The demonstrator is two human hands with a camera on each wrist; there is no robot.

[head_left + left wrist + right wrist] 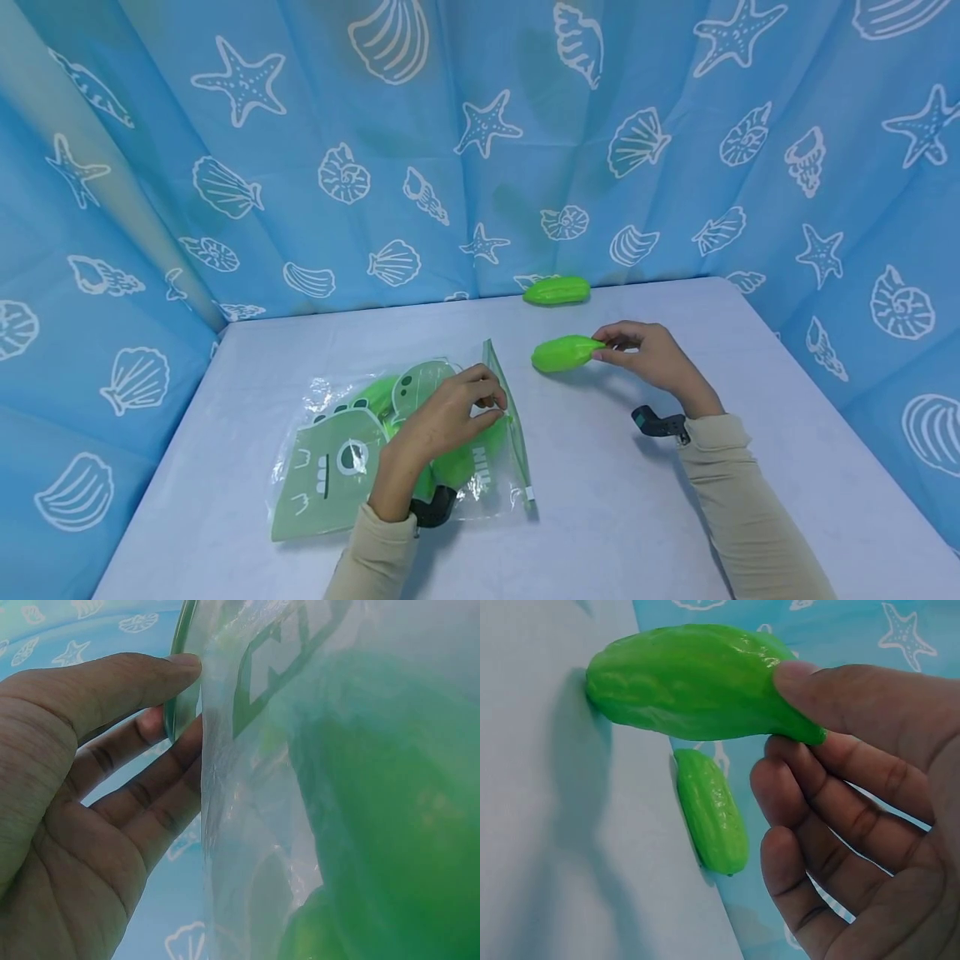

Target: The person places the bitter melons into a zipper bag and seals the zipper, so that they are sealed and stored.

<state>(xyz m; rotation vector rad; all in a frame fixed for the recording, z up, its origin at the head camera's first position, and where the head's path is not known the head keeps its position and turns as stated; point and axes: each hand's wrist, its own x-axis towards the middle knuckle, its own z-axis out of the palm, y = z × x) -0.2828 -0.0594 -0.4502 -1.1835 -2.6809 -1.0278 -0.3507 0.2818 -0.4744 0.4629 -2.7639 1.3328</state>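
L hand [450, 417] pinches zip edge [520, 454] of bag [318, 475]; R hand [651, 358] pinches green veg [561, 354] by stem end [817, 736], both nearly closed. Best: edge firm, stem gentle.

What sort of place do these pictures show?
Probably a small screened-off recording corner, though I cannot be sure: a blue curtain printed with white seashells hangs behind a white table, and black wrist devices are being worn.
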